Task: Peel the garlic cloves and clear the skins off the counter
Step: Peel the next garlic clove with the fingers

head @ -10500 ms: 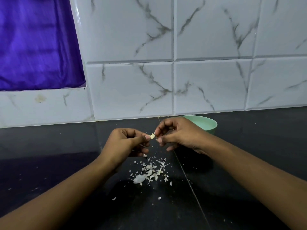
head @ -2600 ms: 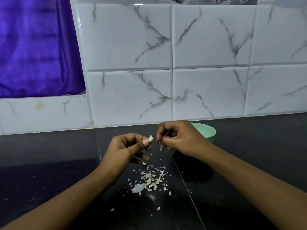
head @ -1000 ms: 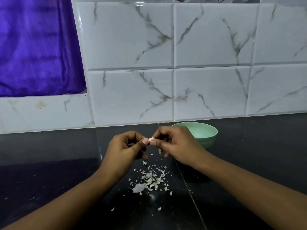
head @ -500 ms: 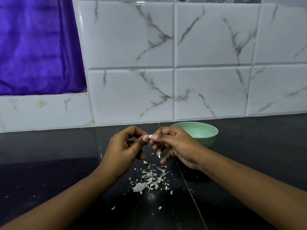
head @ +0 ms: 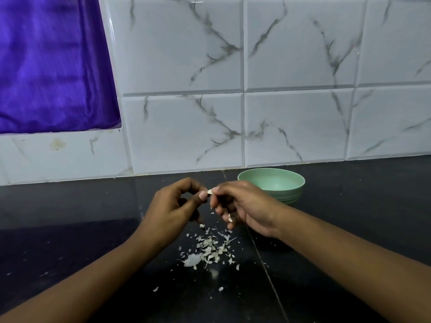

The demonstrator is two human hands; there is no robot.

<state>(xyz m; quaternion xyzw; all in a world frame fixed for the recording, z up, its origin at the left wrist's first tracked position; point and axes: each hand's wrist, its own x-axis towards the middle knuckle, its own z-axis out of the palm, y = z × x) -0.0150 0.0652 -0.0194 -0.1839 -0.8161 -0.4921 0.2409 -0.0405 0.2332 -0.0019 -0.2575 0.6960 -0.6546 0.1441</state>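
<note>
Small pale garlic clove (head: 210,191) held up above the counter (head: 70,241), pinched between thumb and forefinger of the left hand (head: 171,209). The right hand (head: 248,206) pinches its other end with curled fingertips, so the hands meet at the clove. A scrap of skin (head: 230,219) clings to a lower finger of the right hand.

Loose heap of skins (head: 210,250) on the black counter directly below the hands, with stray flakes scattered nearer the viewer. A counter seam (head: 263,259) runs just right of the heap and passes under the right wrist.

A green bowl (head: 292,194) stands behind the right hand, near the tiled wall (head: 186,127), its near rim partly hidden by the knuckles. Open dark counter lies outside both forearms. The wall closes the far edge. A purple cloth (head: 46,66) hangs upper left, well apart.
</note>
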